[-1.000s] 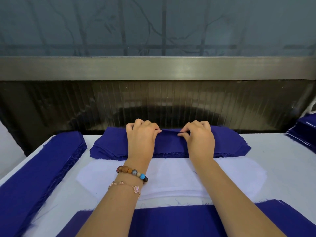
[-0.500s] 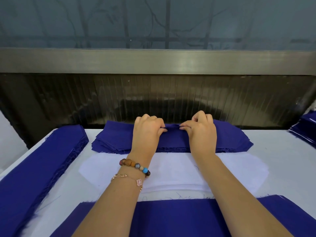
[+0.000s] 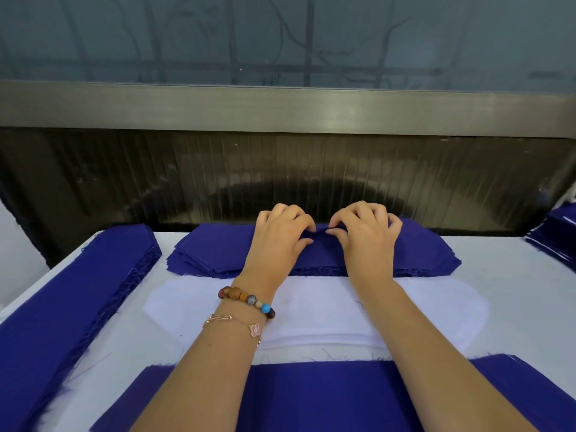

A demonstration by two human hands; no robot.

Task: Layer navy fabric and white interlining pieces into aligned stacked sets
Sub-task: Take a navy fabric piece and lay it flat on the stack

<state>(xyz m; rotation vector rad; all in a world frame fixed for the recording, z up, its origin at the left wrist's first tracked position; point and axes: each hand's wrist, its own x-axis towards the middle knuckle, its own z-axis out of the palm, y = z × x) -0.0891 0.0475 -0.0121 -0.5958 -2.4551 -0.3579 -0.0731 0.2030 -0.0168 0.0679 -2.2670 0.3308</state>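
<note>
A thick stack of navy fabric pieces lies at the far middle of the white table. My left hand and my right hand sit side by side on top of it, fingers curled, and pinch the top navy piece into a small raised fold between them. Just nearer than the stack lies a pile of white interlining pieces, partly under my forearms. A flat navy piece lies closest to me at the front edge.
A long navy stack runs along the left side of the table. Another navy pile sits at the far right edge. A dark ribbed panel and a metal rail rise right behind the table.
Both hands stay on the far navy stack. The fingers have curled in more and gathered the top piece into a tighter fold between the thumbs.
</note>
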